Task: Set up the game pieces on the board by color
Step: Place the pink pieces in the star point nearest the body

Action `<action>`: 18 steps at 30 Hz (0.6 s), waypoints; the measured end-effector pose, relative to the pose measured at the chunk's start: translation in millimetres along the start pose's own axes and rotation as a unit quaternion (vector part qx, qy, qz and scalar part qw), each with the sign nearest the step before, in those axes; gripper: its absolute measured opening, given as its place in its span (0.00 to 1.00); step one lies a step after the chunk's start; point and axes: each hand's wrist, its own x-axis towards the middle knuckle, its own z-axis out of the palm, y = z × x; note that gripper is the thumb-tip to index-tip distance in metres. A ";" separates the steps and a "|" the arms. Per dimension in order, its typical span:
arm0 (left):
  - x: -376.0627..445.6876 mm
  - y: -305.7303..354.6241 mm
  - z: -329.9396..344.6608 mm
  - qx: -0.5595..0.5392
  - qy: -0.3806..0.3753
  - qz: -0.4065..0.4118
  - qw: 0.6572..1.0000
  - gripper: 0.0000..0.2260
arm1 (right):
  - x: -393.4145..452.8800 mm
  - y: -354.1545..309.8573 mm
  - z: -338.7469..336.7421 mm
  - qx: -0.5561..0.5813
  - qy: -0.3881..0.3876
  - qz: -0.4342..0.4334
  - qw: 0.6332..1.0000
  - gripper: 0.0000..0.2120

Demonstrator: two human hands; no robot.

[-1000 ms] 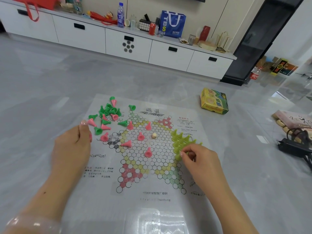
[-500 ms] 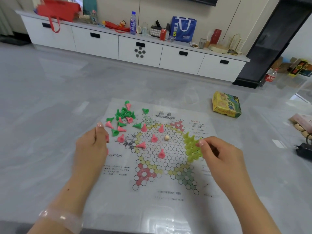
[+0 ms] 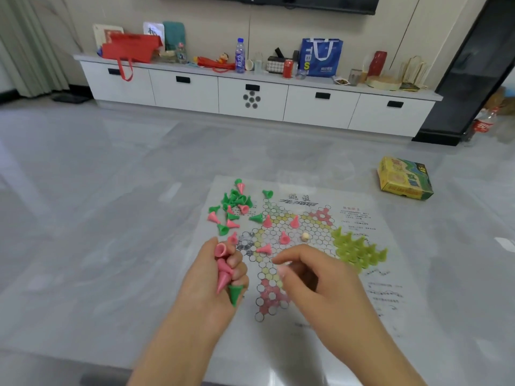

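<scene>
We see the paper board (image 3: 301, 274) flat on a glossy grey floor (image 3: 111, 232), a white cabinet (image 3: 250, 98) behind. The left hand (image 3: 211, 280) grips stacked pink cones (image 3: 224, 270) and a green cone (image 3: 235, 293); the right hand (image 3: 315, 277) hovers loosely curled, holding nothing that we can see

The board (image 3: 281, 246) is a thin printed sheet lying flat on the table, with a star of circles tinted pink, yellow and green. Yellow-green cone pieces (image 3: 358, 250) stand packed on its right point. Pink cones (image 3: 283, 237) lie scattered across the middle, near a small cream bead (image 3: 305, 237). A mixed heap of green and pink cones (image 3: 235, 203) lies at the far left corner.
</scene>
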 end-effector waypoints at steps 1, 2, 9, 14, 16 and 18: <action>-1.8 -2.2 3.7 0.043 0.002 0.009 0.999 0.17 | 1.1 2.1 5.2 -0.016 -0.007 -0.021 1.000 0.07; -4.9 -5.2 8.0 0.099 0.012 0.028 0.995 0.16 | 2.1 3.4 10.7 -0.040 -0.018 -0.048 0.998 0.10; -18.1 -16.0 29.7 0.304 0.070 0.110 0.944 0.16 | 11.8 23.0 37.0 -0.185 0.001 -0.183 0.966 0.26; -8.9 -10.3 30.6 0.260 0.082 0.129 0.953 0.11 | 8.8 14.1 50.2 -0.019 0.058 -0.056 0.997 0.17; -6.0 -14.0 28.8 0.376 0.091 0.236 0.892 0.13 | 9.9 6.5 55.6 0.295 0.045 0.159 0.941 0.15; -9.0 -20.7 28.7 0.460 0.058 0.321 0.826 0.15 | 13.4 7.5 56.7 0.593 0.022 0.272 0.757 0.14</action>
